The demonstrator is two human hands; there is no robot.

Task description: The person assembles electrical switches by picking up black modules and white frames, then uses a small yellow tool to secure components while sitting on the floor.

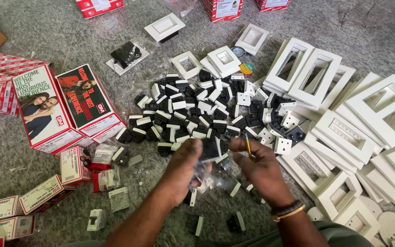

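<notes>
My left hand (181, 171) and my right hand (260, 169) meet low in the middle over the floor. The left hand grips a black and white switch module (211, 150) together with a crumpled clear plastic wrapper (206, 179). My right hand touches the same module and pinches a thin yellow-handled tool (248, 147) that points upward. A big pile of black and white switch modules (206, 114) lies just beyond both hands. A dark and gold bracelet sits on my right wrist.
White rectangular frame plates (343, 132) are stacked to the right, with round white plates (392, 226) at the lower right. Red and white cartons (60, 107) and small boxes (42, 192) lie to the left. Loose modules (236, 222) rest by my forearms on grey carpet.
</notes>
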